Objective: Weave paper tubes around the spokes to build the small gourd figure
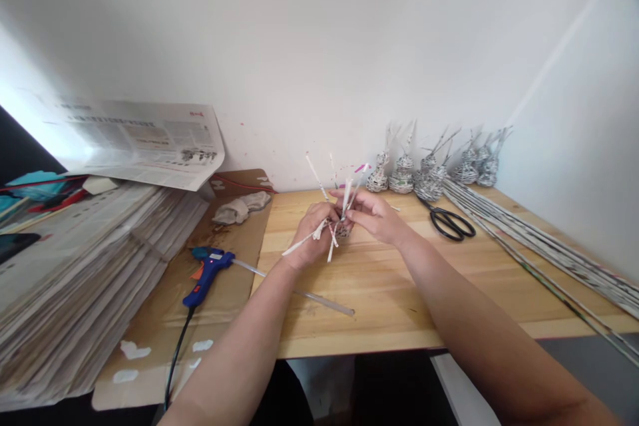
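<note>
Between my two hands, above the wooden tabletop, is a small woven newspaper piece with several paper strips sticking out upward and toward me. My left hand is closed around its left side, and part of the weave is hidden by the fingers. On the right, my right hand pinches one of the upright paper strips between thumb and fingers. A clear glue stick lies on the table below my left wrist.
A blue glue gun rests on cardboard at left, beside stacked newspapers and a crumpled glove-like cloth. Black-handled scissors lie at right near long rolled paper sticks. Several woven newspaper figures stand along the wall.
</note>
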`<state>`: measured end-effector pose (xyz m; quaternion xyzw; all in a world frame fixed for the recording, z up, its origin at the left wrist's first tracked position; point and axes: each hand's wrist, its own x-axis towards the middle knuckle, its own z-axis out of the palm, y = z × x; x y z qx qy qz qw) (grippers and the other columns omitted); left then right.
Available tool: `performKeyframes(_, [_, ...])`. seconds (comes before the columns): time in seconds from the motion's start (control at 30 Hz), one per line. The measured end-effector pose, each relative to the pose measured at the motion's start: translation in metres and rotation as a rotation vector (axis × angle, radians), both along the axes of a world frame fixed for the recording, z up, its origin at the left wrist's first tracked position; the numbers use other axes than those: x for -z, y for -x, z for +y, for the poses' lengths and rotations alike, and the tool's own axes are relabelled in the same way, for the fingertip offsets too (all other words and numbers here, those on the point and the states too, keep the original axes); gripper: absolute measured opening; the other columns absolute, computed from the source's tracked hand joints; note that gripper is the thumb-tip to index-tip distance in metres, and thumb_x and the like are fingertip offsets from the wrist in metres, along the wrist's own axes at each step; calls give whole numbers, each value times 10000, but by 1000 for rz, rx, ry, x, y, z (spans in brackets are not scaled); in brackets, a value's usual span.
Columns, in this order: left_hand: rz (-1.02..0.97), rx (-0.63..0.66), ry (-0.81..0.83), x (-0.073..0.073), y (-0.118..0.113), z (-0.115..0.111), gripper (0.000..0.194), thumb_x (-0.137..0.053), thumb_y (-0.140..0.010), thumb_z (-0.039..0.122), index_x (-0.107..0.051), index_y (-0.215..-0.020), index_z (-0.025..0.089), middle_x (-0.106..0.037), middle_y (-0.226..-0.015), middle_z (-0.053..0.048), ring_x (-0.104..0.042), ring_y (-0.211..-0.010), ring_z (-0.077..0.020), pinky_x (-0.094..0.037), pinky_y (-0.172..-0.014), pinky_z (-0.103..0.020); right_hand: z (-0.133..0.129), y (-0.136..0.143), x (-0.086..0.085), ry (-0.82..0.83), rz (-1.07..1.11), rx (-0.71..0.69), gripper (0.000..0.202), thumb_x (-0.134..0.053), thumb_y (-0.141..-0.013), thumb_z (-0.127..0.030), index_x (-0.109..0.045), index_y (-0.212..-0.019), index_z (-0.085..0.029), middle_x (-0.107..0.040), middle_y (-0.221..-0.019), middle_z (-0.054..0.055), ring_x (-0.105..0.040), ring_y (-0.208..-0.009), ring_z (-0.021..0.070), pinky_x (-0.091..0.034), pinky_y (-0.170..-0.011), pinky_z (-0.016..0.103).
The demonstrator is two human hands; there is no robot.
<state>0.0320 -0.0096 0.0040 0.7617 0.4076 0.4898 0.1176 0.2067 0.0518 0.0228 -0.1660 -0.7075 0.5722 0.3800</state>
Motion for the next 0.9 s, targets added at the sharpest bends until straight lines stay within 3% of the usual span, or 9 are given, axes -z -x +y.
performKeyframes(0.13, [-42, 39, 15, 1, 1, 1, 156, -542, -900, 281, -528, -764, 208, -637, -847, -61, -577, -833, -197, -434, -791, -342, 10, -4, 5, 103, -6, -77, 379, -720, -788, -308, -649, -1141, -190, -702, -856, 33, -668, -687, 150, -583, -661, 318])
performKeyframes(0.3, [-52, 15, 42, 2, 1, 0, 149, -537, -908, 277, -538, -773, 213, -644, -872, -61, -587, -875, -205, -444, -827, -359, 9, 1, 8, 183, 16, 46, 267, -791, -717, -356, -632, -814, -164, -673, -670, 6, -670, -604, 141, -581, -596, 281])
performKeyframes(0.57, [-130, -62, 59, 5, 2, 1, 144, -559, -901, 289, -543, -782, 210, -624, -850, -58, -599, -841, -196, -464, -788, -348, 11, 7, 20, 311, 109, -24, 336, -826, -667, -319, -652, -915, -172, -727, -832, 41, -708, -726, 161, -580, -665, 280])
performKeyframes(0.73, [-103, -78, 40, 8, 3, 2, 126, -553, -897, 264, -557, -787, 205, -612, -850, -50, -584, -805, -183, -458, -762, -333, 12, 11, 23, 305, 121, 46, 305, -806, -703, -398, -646, -819, -167, -710, -743, 28, -691, -655, 143, -570, -623, 265])
performKeyframes(0.9, [-57, -61, -32, 10, 4, 3, 83, -567, -884, 229, -553, -804, 214, -613, -891, -58, -579, -849, -197, -450, -779, -346, 7, 13, 17, 398, 133, 58, 350, -833, -660, -429, -660, -786, -152, -702, -682, 23, -660, -581, 109, -559, -590, 226])
